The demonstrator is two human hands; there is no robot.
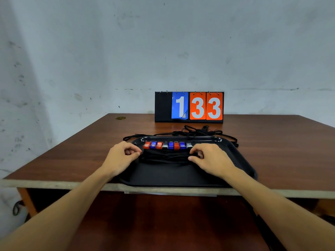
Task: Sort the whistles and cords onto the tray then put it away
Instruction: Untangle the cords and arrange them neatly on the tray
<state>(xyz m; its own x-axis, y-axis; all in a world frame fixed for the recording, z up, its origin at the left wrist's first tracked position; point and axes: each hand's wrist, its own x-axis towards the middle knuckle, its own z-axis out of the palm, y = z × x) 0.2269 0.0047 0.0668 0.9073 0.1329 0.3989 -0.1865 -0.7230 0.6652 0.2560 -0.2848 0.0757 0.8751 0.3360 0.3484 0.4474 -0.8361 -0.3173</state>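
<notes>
A black tray (pixel 172 175) lies at the table's near edge. Along its far side stands a row of several whistles (pixel 167 145), red, blue and black. In front of the row lies a bundle of black cords (pixel 165 156), stretched sideways. My left hand (pixel 120 158) pinches the bundle's left end with curled fingers. At the right end, my right hand (pixel 210 158) pinches the same cords. Behind the tray a tangle of loose black cords (pixel 195 132) with a black whistle (pixel 205 127) lies on the table.
A flip scoreboard (pixel 189 106) reading 133 stands at the back of the brown table (pixel 72 151), close behind the loose cords. A grey wall rises behind it. The tray's front edge slightly overhangs the table's near edge.
</notes>
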